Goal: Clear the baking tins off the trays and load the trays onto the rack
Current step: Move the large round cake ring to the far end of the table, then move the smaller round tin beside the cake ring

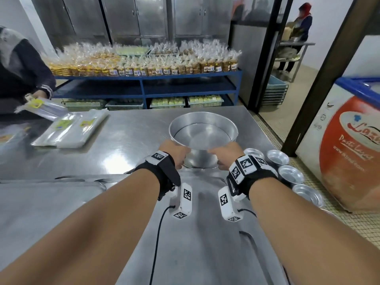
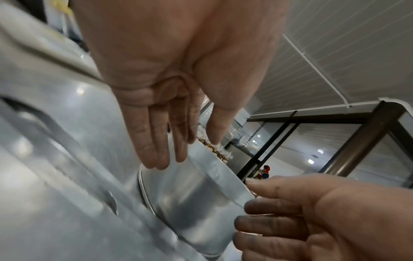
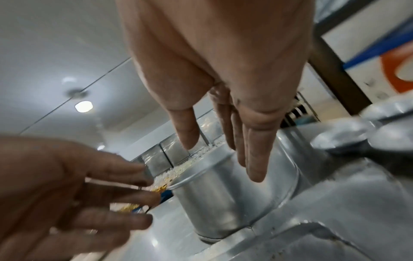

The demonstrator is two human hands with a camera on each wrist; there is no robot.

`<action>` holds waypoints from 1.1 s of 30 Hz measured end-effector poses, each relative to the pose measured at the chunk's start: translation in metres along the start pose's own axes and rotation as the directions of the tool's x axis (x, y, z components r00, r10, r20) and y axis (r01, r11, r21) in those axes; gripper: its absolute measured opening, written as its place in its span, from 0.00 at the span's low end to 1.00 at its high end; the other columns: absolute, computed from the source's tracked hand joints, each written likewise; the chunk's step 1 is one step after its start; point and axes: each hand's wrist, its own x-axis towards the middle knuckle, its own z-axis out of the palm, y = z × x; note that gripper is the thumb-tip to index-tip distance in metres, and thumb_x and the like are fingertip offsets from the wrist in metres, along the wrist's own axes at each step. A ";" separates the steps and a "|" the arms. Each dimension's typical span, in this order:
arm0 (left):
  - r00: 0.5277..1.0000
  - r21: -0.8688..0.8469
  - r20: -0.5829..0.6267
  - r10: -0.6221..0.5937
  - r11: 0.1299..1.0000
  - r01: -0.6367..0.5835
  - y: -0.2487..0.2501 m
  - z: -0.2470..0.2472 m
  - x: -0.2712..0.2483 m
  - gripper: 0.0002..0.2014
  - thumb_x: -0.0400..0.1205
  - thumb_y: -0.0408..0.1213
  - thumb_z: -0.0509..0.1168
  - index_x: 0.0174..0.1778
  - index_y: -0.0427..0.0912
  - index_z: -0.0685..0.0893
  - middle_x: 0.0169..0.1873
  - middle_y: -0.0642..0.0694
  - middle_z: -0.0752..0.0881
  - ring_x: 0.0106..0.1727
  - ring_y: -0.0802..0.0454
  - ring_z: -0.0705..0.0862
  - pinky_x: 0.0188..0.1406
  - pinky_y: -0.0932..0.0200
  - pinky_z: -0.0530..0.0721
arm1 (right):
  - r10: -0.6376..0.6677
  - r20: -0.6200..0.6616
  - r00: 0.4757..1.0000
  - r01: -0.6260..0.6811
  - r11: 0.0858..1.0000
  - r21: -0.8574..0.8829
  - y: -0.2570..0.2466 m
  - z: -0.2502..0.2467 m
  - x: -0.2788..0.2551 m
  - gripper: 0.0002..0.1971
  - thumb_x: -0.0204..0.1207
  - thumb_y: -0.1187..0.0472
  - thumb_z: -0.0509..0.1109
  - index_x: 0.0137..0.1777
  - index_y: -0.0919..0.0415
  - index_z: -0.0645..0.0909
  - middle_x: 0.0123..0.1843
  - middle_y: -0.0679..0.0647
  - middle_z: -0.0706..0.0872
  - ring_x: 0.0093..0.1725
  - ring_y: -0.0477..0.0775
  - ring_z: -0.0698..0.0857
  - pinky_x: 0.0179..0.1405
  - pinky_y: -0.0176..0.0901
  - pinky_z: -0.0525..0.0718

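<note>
- One steel desk (image 1: 127, 130) spreads out beyond and below both grips, carrying everything told here.
- Just under the wrists lies a flat steel tray (image 1: 205, 233), its far edge meeting the base of the tin.
- Between the two grips stands the large round baking tin (image 1: 203, 132), upright, resting on the desk.
- Left hand (image 1: 174, 153) has its grip open, fingers (image 2: 154, 141) straight and laid along the tin's near-left wall; nothing is clasped.
- Right hand (image 1: 228, 155) is likewise spread, straight fingers (image 3: 254, 150) against the near-right wall.
- Right of that grip, four small tins (image 1: 291, 174) sit in a row along the tray's edge.
- Well to the left, clear plastic bags (image 1: 70, 128) lie flat.
</note>
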 end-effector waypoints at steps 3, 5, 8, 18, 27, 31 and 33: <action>0.997 0.166 -0.010 0.073 0.984 -0.071 0.019 -0.035 -0.033 0.14 0.71 0.42 0.73 0.43 0.33 0.88 0.40 0.35 0.90 0.36 0.41 0.81 0.41 0.48 0.86 | -0.112 0.031 0.993 0.116 0.960 -0.253 -0.027 0.006 -0.037 0.17 0.69 0.52 0.78 0.52 0.62 0.85 0.45 0.57 0.84 0.46 0.59 0.83 0.44 0.44 0.78; 0.991 0.312 -0.021 0.132 0.943 -0.119 0.026 -0.064 -0.056 0.21 0.69 0.46 0.73 0.48 0.32 0.90 0.46 0.35 0.92 0.45 0.39 0.88 0.53 0.44 0.90 | -0.184 0.055 0.981 0.190 0.899 -0.394 -0.047 0.014 -0.066 0.13 0.74 0.54 0.76 0.50 0.65 0.87 0.46 0.57 0.87 0.50 0.60 0.85 0.45 0.42 0.77; 0.971 0.525 -0.043 0.234 0.832 -0.178 0.024 -0.115 -0.086 0.12 0.80 0.39 0.71 0.52 0.34 0.91 0.47 0.39 0.92 0.52 0.39 0.89 0.54 0.49 0.89 | -0.275 0.086 0.958 0.280 0.818 -0.503 -0.081 0.037 -0.119 0.11 0.76 0.58 0.73 0.44 0.68 0.87 0.42 0.59 0.87 0.46 0.59 0.84 0.42 0.41 0.77; 0.948 0.834 -0.059 0.312 0.538 -0.125 -0.039 -0.346 -0.202 0.10 0.80 0.41 0.68 0.52 0.42 0.90 0.54 0.42 0.89 0.53 0.42 0.87 0.42 0.56 0.83 | -0.355 0.302 0.885 0.461 0.577 -0.674 -0.178 0.191 -0.296 0.08 0.77 0.61 0.70 0.51 0.65 0.86 0.50 0.61 0.87 0.51 0.63 0.87 0.49 0.47 0.85; 0.956 0.868 -0.256 0.146 0.469 0.161 -0.168 -0.585 -0.268 0.14 0.83 0.40 0.63 0.63 0.42 0.84 0.59 0.43 0.86 0.60 0.42 0.85 0.47 0.54 0.81 | -0.390 0.496 0.775 0.631 0.491 -0.600 -0.241 0.412 -0.401 0.06 0.73 0.57 0.72 0.42 0.59 0.82 0.42 0.55 0.84 0.40 0.58 0.84 0.36 0.42 0.83; 0.928 0.817 -0.364 0.082 0.506 0.276 -0.225 -0.668 -0.282 0.17 0.84 0.41 0.63 0.68 0.44 0.80 0.66 0.44 0.83 0.67 0.41 0.81 0.63 0.50 0.81 | -0.399 0.551 0.732 0.680 0.464 -0.567 -0.258 0.505 -0.428 0.16 0.72 0.59 0.70 0.28 0.57 0.67 0.31 0.52 0.73 0.37 0.60 0.79 0.29 0.39 0.71; 0.903 0.794 -0.427 0.051 0.500 0.347 -0.252 -0.706 -0.288 0.17 0.84 0.41 0.63 0.68 0.43 0.80 0.66 0.42 0.83 0.67 0.40 0.81 0.64 0.49 0.81 | -0.385 0.605 0.697 0.714 0.450 -0.536 -0.265 0.553 -0.442 0.13 0.73 0.58 0.70 0.30 0.59 0.72 0.34 0.55 0.78 0.40 0.61 0.81 0.32 0.40 0.76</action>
